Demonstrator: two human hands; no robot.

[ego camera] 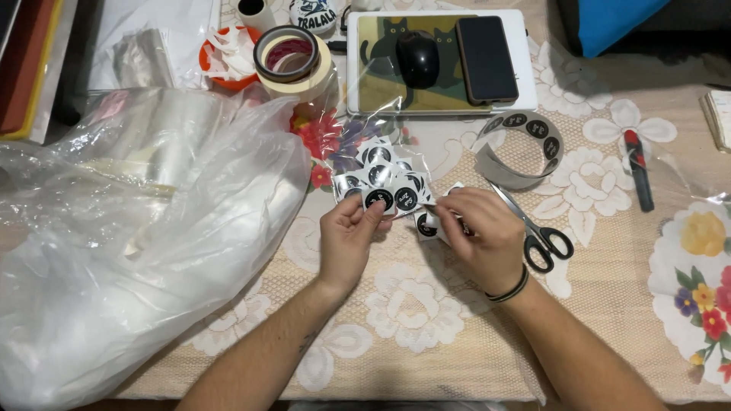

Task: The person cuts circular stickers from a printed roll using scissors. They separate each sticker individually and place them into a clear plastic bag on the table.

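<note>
My left hand [348, 237] pinches a small square backing piece with a round black sticker [378, 199] on it, at the front of a loose pile of several such sticker squares [384, 173]. My right hand [478, 234] is curled next to it, fingertips closed on the edge of another sticker square [426, 224]. A curled strip of backing paper with black round stickers [525, 144] lies just behind my right hand. Scissors with black handles [541, 236] rest by my right wrist.
A big crumpled clear plastic bag [129, 228] fills the left side. Behind lie tape rolls [293, 61], an orange dish [221, 57], a mouse [417, 57] and a phone [486, 57] on a white tablet [525, 91]. A red-black cutter [638, 167] lies right, on the floral lace tablecloth [403, 320].
</note>
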